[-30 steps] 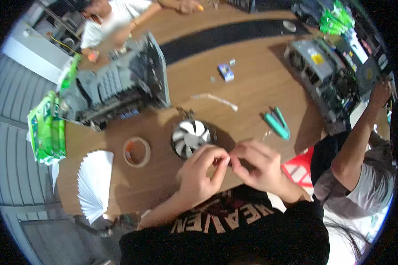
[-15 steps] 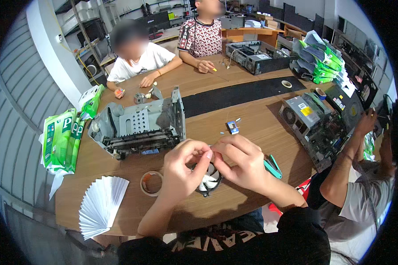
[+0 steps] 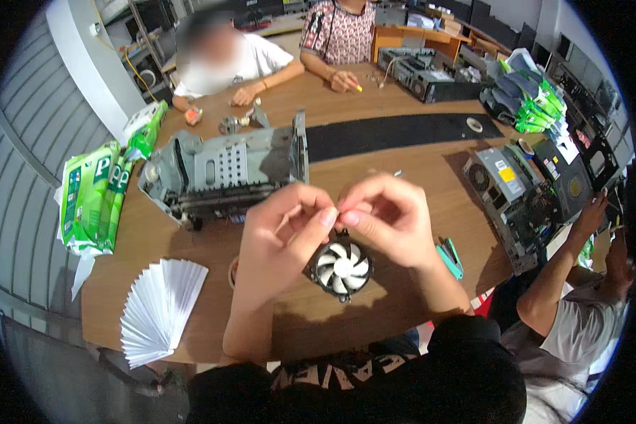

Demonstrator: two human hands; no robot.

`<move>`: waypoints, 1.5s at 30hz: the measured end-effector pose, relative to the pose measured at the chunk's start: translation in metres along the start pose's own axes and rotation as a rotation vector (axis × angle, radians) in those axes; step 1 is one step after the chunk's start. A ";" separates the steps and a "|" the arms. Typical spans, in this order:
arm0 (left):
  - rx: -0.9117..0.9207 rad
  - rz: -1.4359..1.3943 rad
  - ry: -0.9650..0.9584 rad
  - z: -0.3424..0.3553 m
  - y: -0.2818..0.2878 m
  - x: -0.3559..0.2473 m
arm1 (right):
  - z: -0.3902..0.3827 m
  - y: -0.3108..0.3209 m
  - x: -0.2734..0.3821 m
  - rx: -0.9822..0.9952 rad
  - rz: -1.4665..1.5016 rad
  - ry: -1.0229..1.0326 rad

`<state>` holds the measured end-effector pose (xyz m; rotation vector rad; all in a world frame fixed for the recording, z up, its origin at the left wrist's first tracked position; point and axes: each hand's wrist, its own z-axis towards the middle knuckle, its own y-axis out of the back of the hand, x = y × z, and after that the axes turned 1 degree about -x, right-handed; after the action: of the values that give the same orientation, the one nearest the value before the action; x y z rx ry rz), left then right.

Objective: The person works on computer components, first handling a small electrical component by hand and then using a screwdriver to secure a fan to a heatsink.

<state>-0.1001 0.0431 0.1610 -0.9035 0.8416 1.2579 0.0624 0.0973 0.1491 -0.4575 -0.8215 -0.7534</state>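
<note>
My left hand (image 3: 281, 227) and my right hand (image 3: 392, 220) meet fingertip to fingertip above the table. Both are closed in a pinch, and whatever lies between the fingers is too small to make out. Just below them a small round cooling fan (image 3: 342, 268) with white blades and a black frame lies on the wood. Right of my right hand is a teal stapler (image 3: 449, 258). A paper sheet pleated into a fan shape (image 3: 164, 311) lies at the left. Part of a tape roll (image 3: 234, 271) shows beside my left wrist.
A grey metal machine chassis (image 3: 226, 173) stands beyond my left hand. Green packages (image 3: 92, 198) are at the left edge. An opened computer case (image 3: 505, 198) lies at the right, a black strip (image 3: 403, 132) across the middle. Two people sit opposite; another person's arm (image 3: 555, 268) is at the right.
My hands have risen slightly in view and still pinch together. More of the cooling fan now shows below them, while the small blue box beyond is hidden behind my right hand.
</note>
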 end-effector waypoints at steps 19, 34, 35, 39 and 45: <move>-0.031 -0.121 0.088 0.003 0.000 0.026 | 0.006 0.010 -0.022 -0.093 -0.749 0.462; -0.218 0.224 0.011 0.004 -0.019 0.035 | -0.002 0.014 -0.019 -0.061 -1.161 0.551; -0.217 0.225 0.012 0.004 -0.018 0.035 | -0.001 0.014 -0.018 -0.066 -1.124 0.547; -0.195 -0.036 0.044 0.004 -0.013 0.034 | 0.002 0.012 -0.010 -0.075 -0.955 0.484; -0.135 -0.258 0.103 0.005 -0.009 0.037 | 0.009 0.020 -0.016 -0.046 -0.812 0.548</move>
<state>-0.0860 0.0623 0.1309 -1.1551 0.7005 1.0587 0.0658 0.1235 0.1403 0.0805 -0.4479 -1.5657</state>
